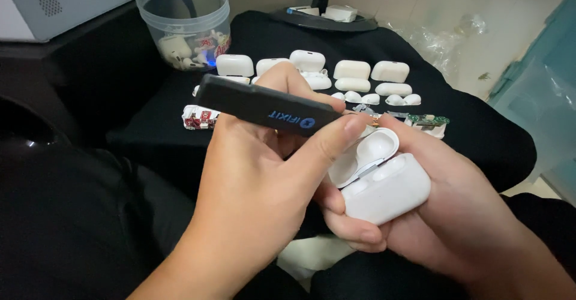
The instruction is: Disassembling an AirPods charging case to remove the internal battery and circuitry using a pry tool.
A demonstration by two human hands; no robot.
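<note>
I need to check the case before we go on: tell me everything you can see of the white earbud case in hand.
The white earbud charging case is glossy plastic with rounded corners. Its hinged lid is open, showing the pale hollow inside. It lies tilted in the right hand; the left hand's fingertips touch its underside. The black pry tool reaches to the lid's hinge edge. Whether earbuds sit inside cannot be told.

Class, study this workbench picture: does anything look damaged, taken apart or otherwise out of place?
Yes. On the black cloth, behind the hands, a bare green circuit board lies out of its shell, and several white case halves lie separated in rows. The white earbud case held in the right hand is open.
</note>
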